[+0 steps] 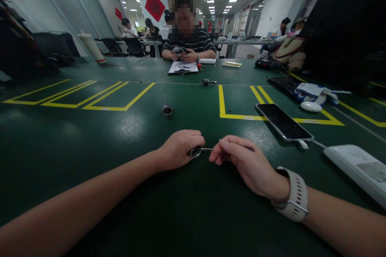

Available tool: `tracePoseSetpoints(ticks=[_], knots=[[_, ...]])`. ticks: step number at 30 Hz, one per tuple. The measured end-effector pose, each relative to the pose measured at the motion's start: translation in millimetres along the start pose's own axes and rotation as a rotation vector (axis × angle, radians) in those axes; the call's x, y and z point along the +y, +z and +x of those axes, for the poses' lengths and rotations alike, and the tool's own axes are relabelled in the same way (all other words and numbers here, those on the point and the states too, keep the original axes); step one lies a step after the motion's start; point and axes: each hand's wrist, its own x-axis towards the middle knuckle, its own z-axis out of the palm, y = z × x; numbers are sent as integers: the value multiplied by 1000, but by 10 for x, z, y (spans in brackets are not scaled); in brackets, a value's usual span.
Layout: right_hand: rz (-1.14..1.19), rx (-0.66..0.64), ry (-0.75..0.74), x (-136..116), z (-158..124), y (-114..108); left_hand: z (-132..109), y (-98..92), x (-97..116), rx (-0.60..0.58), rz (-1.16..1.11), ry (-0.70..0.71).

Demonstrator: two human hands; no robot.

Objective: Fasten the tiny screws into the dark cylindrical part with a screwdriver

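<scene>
My left hand [178, 148] is closed around a small round metal part [195, 151] that rests on the green table [90, 136]. My right hand [241, 161], with a white watch at the wrist, pinches a thin tool [207, 149] whose tip sits in that metal part. Both hands are low over the table near its middle. A second small metal cylinder [167, 109] lies a little beyond my left hand. A third metal piece [208, 82] lies farther back.
A black phone [282, 121] with a white cable lies right of my hands, beside a white box [358, 168]. Yellow tape lines [223, 102] mark the table. A person in a striped shirt [188, 44] sits opposite with a clipboard [183, 67]. Other people sit at far desks.
</scene>
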Motion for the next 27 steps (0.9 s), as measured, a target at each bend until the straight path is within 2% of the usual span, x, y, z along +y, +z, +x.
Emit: tracePoseSetpoints(ticks=[7,14,19,23,27], knots=[[-154,32,-112,20,-23,-34,8,-28,40,2,122,-46],[-132,48,-101,15,-44,-43,10,-29,58,3,160,-61],[-129,72,-162,44,-42,-54,4,-28,54,18,112,-104],[-237,50,-170,20,-57,-13,8,-15,38,67,60,-118],[-353,-56,-143,-2,-72,24,13,-9,46,96,50,-121]])
